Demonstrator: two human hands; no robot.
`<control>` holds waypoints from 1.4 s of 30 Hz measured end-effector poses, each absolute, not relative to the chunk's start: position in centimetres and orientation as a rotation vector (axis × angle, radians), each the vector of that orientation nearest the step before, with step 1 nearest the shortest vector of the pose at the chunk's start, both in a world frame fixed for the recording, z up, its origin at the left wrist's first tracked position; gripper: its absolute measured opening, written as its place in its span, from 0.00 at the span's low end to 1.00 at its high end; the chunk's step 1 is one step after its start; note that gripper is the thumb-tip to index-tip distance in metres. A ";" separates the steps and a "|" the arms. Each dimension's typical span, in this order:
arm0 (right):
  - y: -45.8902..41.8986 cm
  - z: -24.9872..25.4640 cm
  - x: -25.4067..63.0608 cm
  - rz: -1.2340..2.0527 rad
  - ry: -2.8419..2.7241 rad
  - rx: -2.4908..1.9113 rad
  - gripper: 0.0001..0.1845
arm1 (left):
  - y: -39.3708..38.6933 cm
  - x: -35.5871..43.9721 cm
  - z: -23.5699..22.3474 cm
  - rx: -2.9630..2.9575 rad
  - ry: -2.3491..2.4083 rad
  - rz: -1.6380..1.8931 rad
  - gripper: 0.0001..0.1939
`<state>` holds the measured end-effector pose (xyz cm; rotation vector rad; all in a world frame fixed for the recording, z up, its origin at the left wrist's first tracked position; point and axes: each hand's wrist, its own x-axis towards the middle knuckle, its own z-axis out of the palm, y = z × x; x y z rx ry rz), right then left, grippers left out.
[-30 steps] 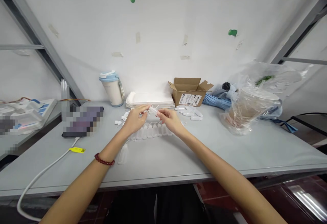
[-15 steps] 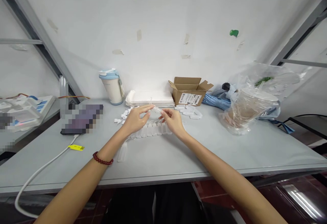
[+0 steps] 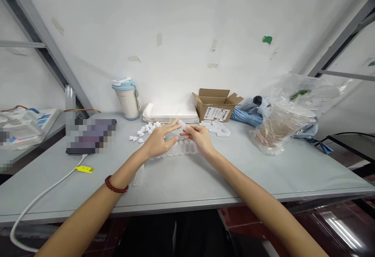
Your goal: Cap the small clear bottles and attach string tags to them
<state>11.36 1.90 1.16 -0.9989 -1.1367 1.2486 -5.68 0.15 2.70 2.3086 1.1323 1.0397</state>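
Pinched in my right hand (image 3: 199, 138) is a small clear plastic tube (image 3: 183, 124), tilted, with a thin strand showing above it. My left hand (image 3: 161, 138) has its fingers stretched out and its thumb apart; its index fingertip reaches the upper end of the tube, and whether it presses on it I cannot tell. Beneath both hands lies a row of similar clear tubes (image 3: 181, 148), partly hidden. One more clear tube (image 3: 138, 177) lies by itself near my left wrist. Several small white pieces (image 3: 142, 131) are scattered behind my left hand.
A stack of white envelopes (image 3: 172, 113) and an open cardboard box (image 3: 215, 110) stand against the wall. Clear plastic parts (image 3: 219, 129) lie before the box. To the left are a tumbler (image 3: 126, 100) and a blurred-out device (image 3: 92, 136) on a white cable; a bagged cup (image 3: 284, 124) stands right.
The clear tube has turned more upright in my right hand. My left thumb has moved away from the fingers, leaving a wider gap.
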 end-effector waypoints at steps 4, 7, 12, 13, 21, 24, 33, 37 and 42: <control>1.9 1.0 11.2 1.290 -1.199 -0.963 0.10 | 0.1 -5.9 3.0 2.288 1.124 1.056 0.25; 1.9 0.8 11.1 1.233 -1.289 -0.949 0.19 | -0.1 -5.9 3.1 2.289 1.098 1.073 0.23; 1.6 0.8 11.2 1.106 -1.505 -0.933 0.26 | -0.4 -5.7 3.1 2.351 1.049 1.033 0.22; 1.5 0.8 11.2 1.090 -1.528 -0.936 0.26 | -0.4 -5.7 3.1 2.354 1.044 1.028 0.21; 1.8 0.6 11.3 1.179 -1.451 -0.940 0.22 | -0.8 -5.7 3.3 2.366 1.035 0.996 0.20; 2.0 0.9 11.5 1.240 -1.368 -0.948 0.21 | -0.8 -5.5 3.1 2.407 1.021 1.011 0.19; 1.1 0.9 11.2 1.384 -1.382 -0.930 0.19 | -0.5 -5.4 2.8 2.582 1.015 1.221 0.20; 0.6 0.9 10.8 1.404 -1.420 -0.894 0.18 | -0.4 -5.3 2.8 2.703 0.910 1.211 0.21; -0.1 1.3 10.7 1.459 -1.422 -0.893 0.18 | -0.8 -5.8 2.7 2.703 0.937 1.170 0.22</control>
